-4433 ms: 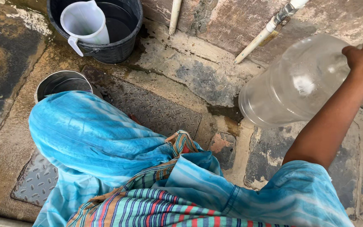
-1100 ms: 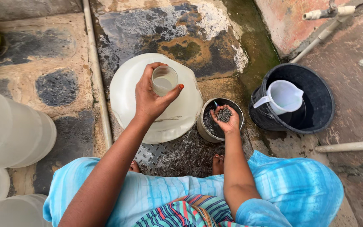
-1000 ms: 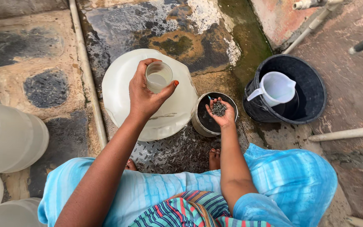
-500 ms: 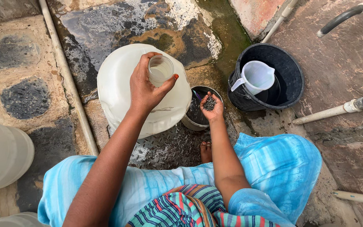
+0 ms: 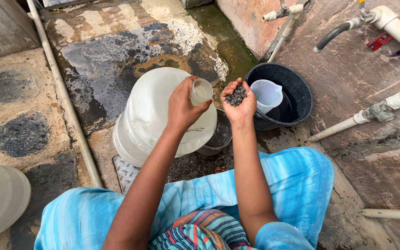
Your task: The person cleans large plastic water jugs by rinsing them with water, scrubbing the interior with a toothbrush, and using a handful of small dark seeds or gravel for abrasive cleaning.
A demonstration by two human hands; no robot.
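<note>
One large pale jug (image 5: 158, 115) lies tilted on the wet stone floor (image 5: 103, 55), its narrow neck (image 5: 201, 90) raised toward the person. The left hand (image 5: 184, 107) is closed around that neck, gripping it just under the open mouth. The right hand (image 5: 238, 103) is cupped palm up, fingers curled loosely around one small heap of dark grit (image 5: 236, 96) – held just beside the jug's mouth, not touching it. The jug is translucent white, round-bodied and ribbed near its base. Below the hands stands one small metal pot (image 5: 218, 139), partly hidden by the jug. One black bucket (image 5: 297, 92) sits near the wall with one white measuring cup (image 5: 267, 95) inside it. At the floor's left edge part of another pale jug (image 5: 1, 196) shows – how full it is cannot be told
</note>
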